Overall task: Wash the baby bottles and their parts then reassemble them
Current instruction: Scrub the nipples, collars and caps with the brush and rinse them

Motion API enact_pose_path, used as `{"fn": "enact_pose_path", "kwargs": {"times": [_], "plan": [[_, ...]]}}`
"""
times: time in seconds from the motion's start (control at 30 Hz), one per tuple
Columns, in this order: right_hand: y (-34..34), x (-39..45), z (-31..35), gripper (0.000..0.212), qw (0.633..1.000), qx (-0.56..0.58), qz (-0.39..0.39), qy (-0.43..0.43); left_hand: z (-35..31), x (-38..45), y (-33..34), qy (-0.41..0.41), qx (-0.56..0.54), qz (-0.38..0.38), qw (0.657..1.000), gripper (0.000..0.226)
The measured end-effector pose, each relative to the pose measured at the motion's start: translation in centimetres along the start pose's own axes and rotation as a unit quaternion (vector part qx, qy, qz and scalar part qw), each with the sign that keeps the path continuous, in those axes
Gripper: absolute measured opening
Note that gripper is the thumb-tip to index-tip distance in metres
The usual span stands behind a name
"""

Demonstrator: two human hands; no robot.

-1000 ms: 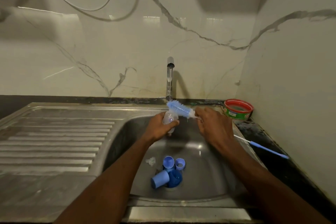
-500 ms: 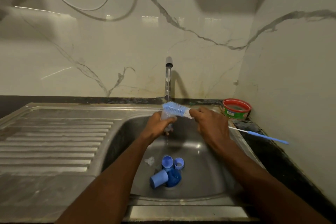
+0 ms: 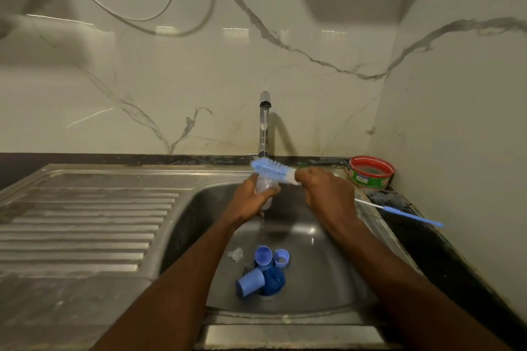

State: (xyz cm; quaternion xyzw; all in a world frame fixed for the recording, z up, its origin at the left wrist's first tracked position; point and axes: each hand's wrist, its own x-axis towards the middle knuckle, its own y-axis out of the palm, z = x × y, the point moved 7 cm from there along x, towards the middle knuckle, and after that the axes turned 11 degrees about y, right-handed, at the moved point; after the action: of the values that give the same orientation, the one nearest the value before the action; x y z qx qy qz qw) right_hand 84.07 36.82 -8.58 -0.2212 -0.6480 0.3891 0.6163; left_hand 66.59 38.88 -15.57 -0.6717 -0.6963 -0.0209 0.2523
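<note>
Left hand grips the bottle under the tap (water running); right hand holds the brush just above it.

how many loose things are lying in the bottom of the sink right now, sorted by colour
Light blue: 3, namely the cap on its side, the upright cap and the ring
Dark blue: 1, the round piece over the drain
Clear: 1, the teat
Total: 5
</note>
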Motion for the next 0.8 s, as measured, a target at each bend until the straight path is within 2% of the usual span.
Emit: {"fn": "enact_pose_path", "kwargs": {"times": [0.13, 0.2, 0.27, 0.37, 0.5, 0.6, 0.7, 0.8], "plan": [[0.0, -0.3, -1.9, 0.031, 1.000, 0.012, 0.020, 0.015, 1.5, 0.1, -0.9, -0.053, -0.015, -0.015, 0.998, 0.027], [0.1, -0.4, -1.1, 0.032, 1.000, 0.010, 0.024, 0.013, 1.3, 0.1, -0.6, -0.034, -0.008, 0.004, 0.999, 0.035], [0.2, -0.3, 0.4, 0.034, 1.000, 0.008, 0.023, 0.003, 0.5, 0.2, 0.0, 0.005, 0.047, 0.030, 0.998, 0.047], [0.7, 0.0, 2.3, 0.039, 0.999, -0.006, 0.048, -0.006, -0.1, 0.2, 0.9, 0.038, 0.101, 0.048, 0.993, 0.046], [0.3, 0.0, 1.1, 0.035, 0.999, -0.013, 0.048, 0.014, 1.2, 0.6, -0.2, 0.001, 0.138, 0.015, 0.990, 0.041], [-0.6, -0.6, -0.6, 0.025, 0.999, -0.016, 0.032, 0.009, 2.8, 0.7, -1.7, -0.034, 0.191, -0.004, 0.981, 0.057], [-1.1, -1.0, 0.2, 0.026, 0.999, -0.018, 0.035, -0.014, 2.6, 0.7, -1.8, -0.015, 0.230, 0.000, 0.973, 0.059], [-0.3, -0.9, 2.7, 0.036, 0.997, -0.013, 0.078, -0.015, 1.2, 1.0, -0.4, 0.044, 0.260, 0.032, 0.964, 0.053]]}}
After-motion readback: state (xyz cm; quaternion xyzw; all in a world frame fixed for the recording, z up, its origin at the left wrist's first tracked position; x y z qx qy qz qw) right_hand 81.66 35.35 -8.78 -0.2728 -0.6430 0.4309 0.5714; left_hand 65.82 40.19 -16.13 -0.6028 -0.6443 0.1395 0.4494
